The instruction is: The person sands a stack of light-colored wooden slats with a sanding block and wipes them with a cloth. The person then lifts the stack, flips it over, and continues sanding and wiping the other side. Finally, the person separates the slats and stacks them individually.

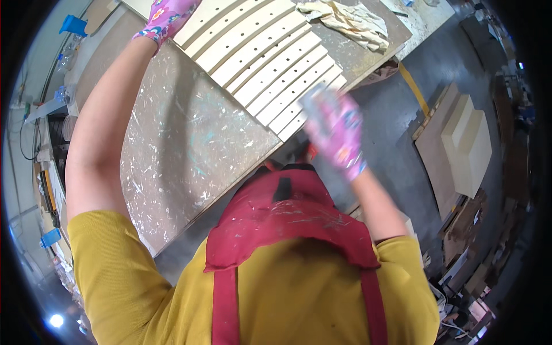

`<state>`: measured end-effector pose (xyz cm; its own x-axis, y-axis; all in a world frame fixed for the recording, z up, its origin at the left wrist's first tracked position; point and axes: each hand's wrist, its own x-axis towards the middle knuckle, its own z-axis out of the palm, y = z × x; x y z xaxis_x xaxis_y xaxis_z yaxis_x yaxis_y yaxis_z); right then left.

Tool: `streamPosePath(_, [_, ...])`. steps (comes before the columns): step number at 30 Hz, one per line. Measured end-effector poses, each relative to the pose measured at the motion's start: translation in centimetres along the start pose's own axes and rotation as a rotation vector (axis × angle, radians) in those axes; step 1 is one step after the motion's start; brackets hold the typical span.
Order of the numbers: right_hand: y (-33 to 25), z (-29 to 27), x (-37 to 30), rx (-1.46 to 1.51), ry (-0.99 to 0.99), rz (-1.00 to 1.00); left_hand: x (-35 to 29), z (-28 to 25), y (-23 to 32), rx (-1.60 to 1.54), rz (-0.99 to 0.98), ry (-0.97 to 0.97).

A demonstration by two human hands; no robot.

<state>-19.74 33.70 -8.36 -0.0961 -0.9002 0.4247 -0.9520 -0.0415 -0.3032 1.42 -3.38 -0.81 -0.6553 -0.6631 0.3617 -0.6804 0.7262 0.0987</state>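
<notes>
R hand [336,133], pink floral glove: fingers closed on grey sanding block [318,99], blurred, at near ends of slats. L hand [165,18], same glove: flat on far slats, grip unclear. Perforated cream slats [270,57], side by side on paint-flecked workbench [190,149]. Crumpled rag [345,22] beyond.

Bright, even workshop light with soft, faint shadows on the counter [190,144]. The right hand [336,129] is smeared by motion blur; the left hand [167,17] is sharper. Straight edges bow toward the black round rim, where detail dims. A small glare spot shows near left.
</notes>
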Motion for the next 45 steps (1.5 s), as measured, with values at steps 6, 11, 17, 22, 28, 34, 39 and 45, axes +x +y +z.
streamPosePath(6, [2.4,-0.9,0.8,0.069,-0.020,0.017,-0.6,-0.3,-0.1,-0.039,0.011,0.006])
streamPosePath(11, [-0.1,0.2,-0.6,0.029,-0.169,-0.003,-0.4,-0.8,-0.1,-0.035,0.018,0.012])
streamPosePath(17, [9.9,-0.4,2.7,-0.057,0.062,0.301,-0.4,-0.7,-0.2,-0.087,0.002,-0.022])
streamPosePath(22, [6.2,0.2,4.1,-0.122,0.139,0.067,-0.5,-2.3,1.1,-0.034,-0.075,-0.020])
streamPosePath(28, [-1.1,0.2,2.1,-0.049,-0.209,-0.090,-1.1,-1.2,-0.8,-0.002,0.007,-0.004])
streamPosePath(34, [0.2,0.4,3.5,-0.022,0.061,-0.068,-1.0,-2.1,0.7,-0.046,-0.070,-0.041])
streamPosePath(39, [0.9,1.8,0.9,-0.099,-0.018,-0.096,-0.8,-1.4,0.1,-0.033,0.010,-0.011])
streamPosePath(45, [6.1,-1.3,6.9,-0.192,0.131,0.108,-0.2,-0.9,0.6,-0.071,-0.001,0.005])
